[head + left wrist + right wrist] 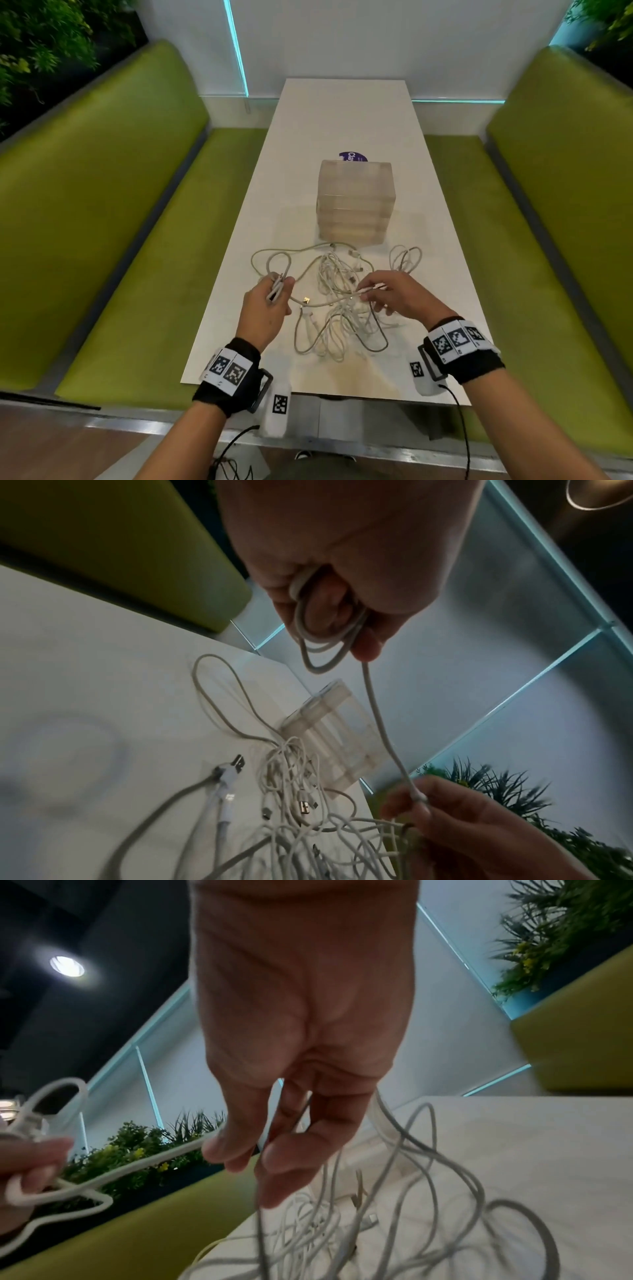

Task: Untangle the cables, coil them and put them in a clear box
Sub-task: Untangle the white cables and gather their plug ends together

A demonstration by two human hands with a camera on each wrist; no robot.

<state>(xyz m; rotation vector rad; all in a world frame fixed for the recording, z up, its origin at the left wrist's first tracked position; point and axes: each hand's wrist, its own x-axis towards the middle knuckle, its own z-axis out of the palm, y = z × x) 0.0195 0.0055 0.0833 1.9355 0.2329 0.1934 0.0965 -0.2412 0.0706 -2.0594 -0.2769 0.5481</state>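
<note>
Two hands working a tangle of white cables (337, 301) on a white table (342, 116)

The tangle lies at the table's near end — the left hand (265, 310) at its 9 o'clock grips a few small loops of one cable, and the right hand (399, 296) at 3 o'clock pinches that cable's other stretch. A stack of clear boxes (354, 202) stands at 12 o'clock, just beyond the tangle, green benches (102, 192) either side.
</note>
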